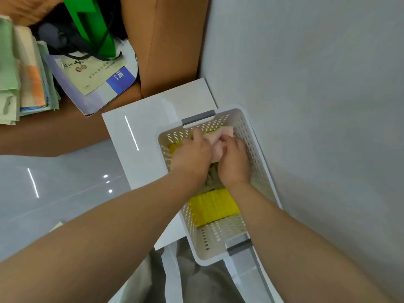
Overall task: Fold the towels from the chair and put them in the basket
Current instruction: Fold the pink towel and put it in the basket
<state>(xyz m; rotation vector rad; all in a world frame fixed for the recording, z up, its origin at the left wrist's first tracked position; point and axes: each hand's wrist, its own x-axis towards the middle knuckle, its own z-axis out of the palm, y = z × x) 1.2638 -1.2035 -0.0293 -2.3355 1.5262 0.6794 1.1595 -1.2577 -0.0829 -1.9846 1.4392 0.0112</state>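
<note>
A white perforated basket with grey handles stands against the wall. Both my hands are inside its far end on a folded pale pink towel. My left hand lies over the towel's left side, fingers curled down on it. My right hand grips its right side. Beneath my hands lies an olive-grey towel, and nearer me a folded yellow towel. Another yellow piece shows by the basket's left wall. A stack of folded cloths sits on the brown chair at upper left.
The basket stands on a white low surface beside a grey wall. On the chair lie a green bag, papers and dark items. Glossy grey floor spreads to the left. Grey fabric shows below.
</note>
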